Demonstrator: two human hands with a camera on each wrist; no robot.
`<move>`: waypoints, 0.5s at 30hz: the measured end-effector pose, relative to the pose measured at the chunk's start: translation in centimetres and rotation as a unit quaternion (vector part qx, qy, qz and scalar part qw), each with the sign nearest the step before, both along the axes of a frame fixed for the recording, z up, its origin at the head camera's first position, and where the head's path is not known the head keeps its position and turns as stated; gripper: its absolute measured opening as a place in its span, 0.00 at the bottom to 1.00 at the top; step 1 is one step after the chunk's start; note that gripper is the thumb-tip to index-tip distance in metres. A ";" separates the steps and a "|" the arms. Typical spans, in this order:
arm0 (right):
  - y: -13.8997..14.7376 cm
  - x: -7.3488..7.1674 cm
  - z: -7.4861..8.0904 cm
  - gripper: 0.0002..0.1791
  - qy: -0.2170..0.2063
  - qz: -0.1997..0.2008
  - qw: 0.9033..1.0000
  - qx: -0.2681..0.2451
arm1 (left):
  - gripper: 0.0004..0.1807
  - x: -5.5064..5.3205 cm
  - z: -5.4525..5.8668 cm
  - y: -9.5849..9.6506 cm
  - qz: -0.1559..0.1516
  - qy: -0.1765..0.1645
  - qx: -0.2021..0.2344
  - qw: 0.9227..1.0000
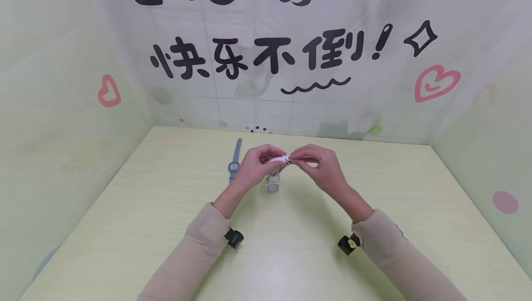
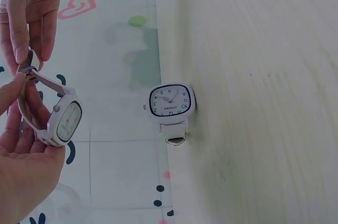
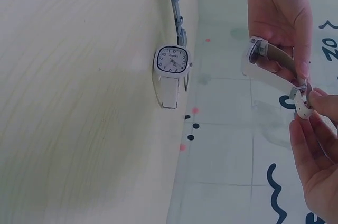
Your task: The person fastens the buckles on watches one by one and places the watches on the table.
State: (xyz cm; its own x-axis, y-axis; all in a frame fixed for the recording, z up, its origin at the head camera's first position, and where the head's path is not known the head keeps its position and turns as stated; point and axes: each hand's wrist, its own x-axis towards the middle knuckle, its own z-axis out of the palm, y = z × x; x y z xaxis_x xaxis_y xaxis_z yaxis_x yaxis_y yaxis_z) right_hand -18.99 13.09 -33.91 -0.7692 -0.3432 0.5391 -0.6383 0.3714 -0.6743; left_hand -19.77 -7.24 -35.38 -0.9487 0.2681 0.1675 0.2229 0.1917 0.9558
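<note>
Head view, as I stand watching: the left hand (image 1: 254, 166) holds a white watch (image 2: 67, 121) above the tabletop (image 1: 287, 250), its fingers curled about the strap, while the right hand (image 1: 323, 166) has its fingers pinching the strap's tip (image 3: 303, 110). Near them on the tabletop sits another white-cased watch (image 1: 273, 187); left of that lies a blue watch (image 1: 233, 167).
</note>
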 end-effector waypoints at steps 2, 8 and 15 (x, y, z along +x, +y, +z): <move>0.0 0.0 0.1 0.07 0.006 -0.002 1.000 0.005 | 0.12 0.0 0.0 0.0 -0.001 0.000 -0.001 1.000; 0.2 0.0 0.1 0.07 0.027 -0.012 0.999 0.029 | 0.11 0.1 0.0 0.1 0.000 -0.001 -0.006 1.000; 0.2 0.1 -0.1 0.06 0.048 -0.018 0.998 0.048 | 0.10 0.2 -0.1 0.3 0.006 0.008 -0.025 1.000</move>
